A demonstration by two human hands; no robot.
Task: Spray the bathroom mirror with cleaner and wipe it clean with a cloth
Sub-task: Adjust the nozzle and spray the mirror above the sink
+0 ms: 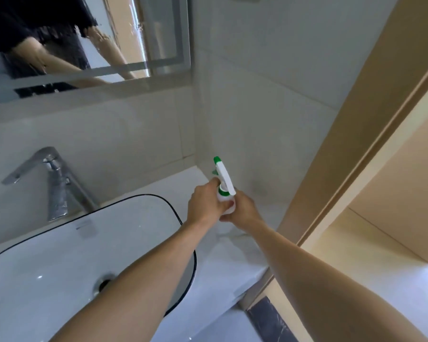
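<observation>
- Both hands clamped on spray bottle [224, 187] over the surface's far right corner: left hand [204, 204] at neck, right hand [242, 209] round body.
- Long axis near upright; green nozzle pointing toward the corner wall, away from mirror [89, 45].
- Advice: single-hand trigger grip, nozzle turned squarely toward glass before spraying.

— Can we read anything here?
— No. We see a small grey mark on the sink [84, 227] rim behind the faucet [57, 183], too blurred to read; the spray bottle [224, 183] shows no lettering.
</observation>
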